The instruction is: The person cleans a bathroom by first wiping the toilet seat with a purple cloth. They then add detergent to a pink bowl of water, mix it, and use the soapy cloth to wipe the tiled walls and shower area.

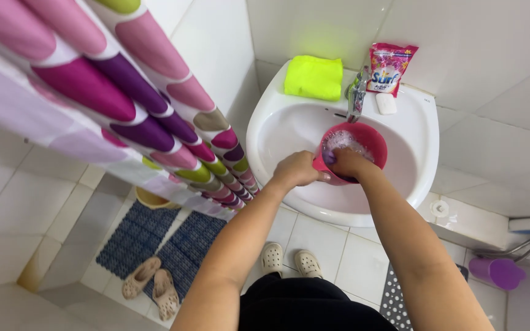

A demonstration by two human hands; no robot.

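Inside the white sink (424,153), toward its back edge under the metal tap (356,95), sat a pink bucket (372,140) with foamy water. Left hand (295,170) gripped the bucket's near-left rim, fingers curled closed on it. Right hand (346,162) reached over the near rim into the bucket, fingers bent around something purple, what exactly cannot be told. On the sink's back edge: yellow-green cloth (314,77) at the left corner, pink detergent pouch (390,67) and white soap bar (386,103) right of the tap. Patterned shower curtain (124,92) hung left. Below, blue mats (164,242), beige sandals (153,287), purple cup (498,273) far right.
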